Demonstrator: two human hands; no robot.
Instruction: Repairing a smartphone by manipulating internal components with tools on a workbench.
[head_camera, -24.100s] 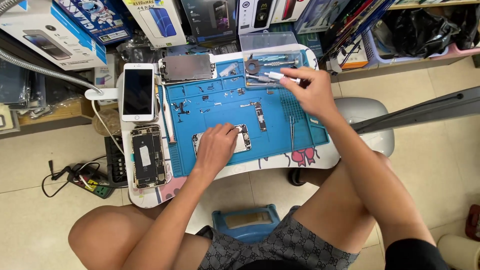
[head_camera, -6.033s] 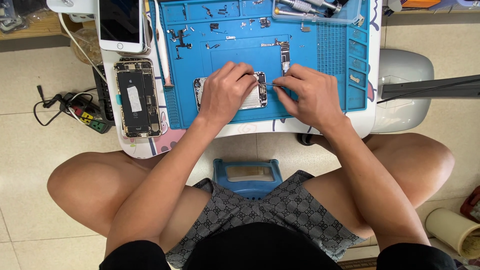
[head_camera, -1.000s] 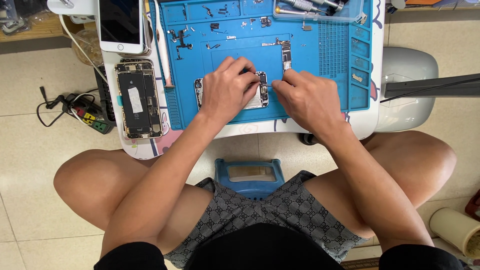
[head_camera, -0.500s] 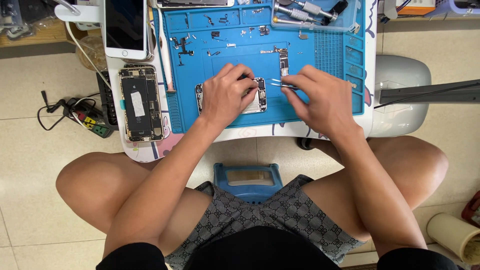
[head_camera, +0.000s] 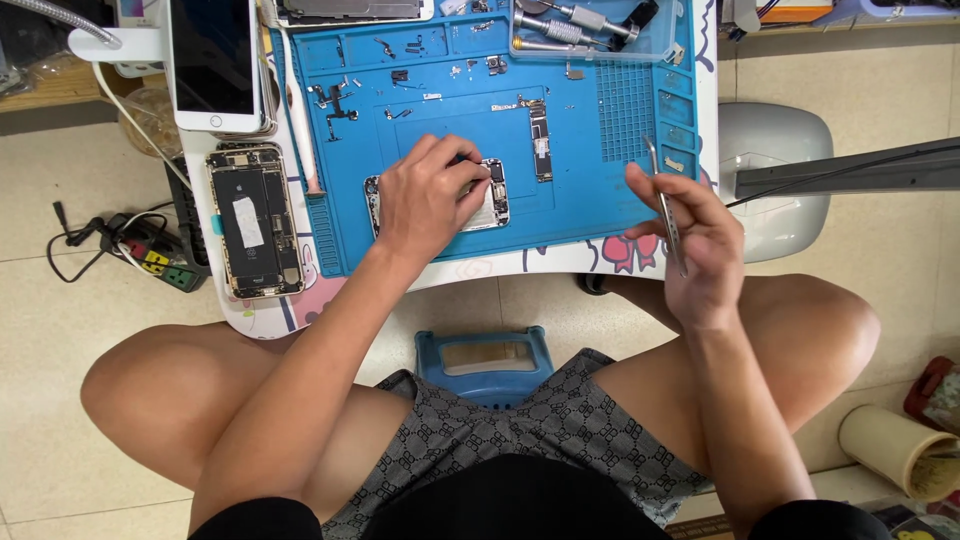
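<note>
Two bare hands worked above a small white desk (head_camera: 520, 268) covered by a blue repair mat (head_camera: 580, 150). The left hand (head_camera: 425, 195) lay palm down on an opened phone frame (head_camera: 490, 195) near the middle of the mat, its fingers spread and curled over the frame, pressing it flat rather than gripping it; only the frame's right end and a sliver of its left end showed past the hand. The right hand (head_camera: 695, 240) was lifted off the mat at the desk's right front corner, its grip closed on a pair of metal tweezers (head_camera: 665, 205) held between thumb and fingers, the tips pointing up and away from the person. The tweezers were well apart from the frame.

Just right of the frame lay a narrow logic board (head_camera: 540, 140), with small screws and brackets scattered above it. A clear tray of tools (head_camera: 590, 25) sat at the mat's far right corner. Left of the mat, an opened phone (head_camera: 253, 220) showed its battery, and a white phone (head_camera: 213, 60) lay face up beyond it. A blue stool (head_camera: 485, 355) showed between the person's knees.
</note>
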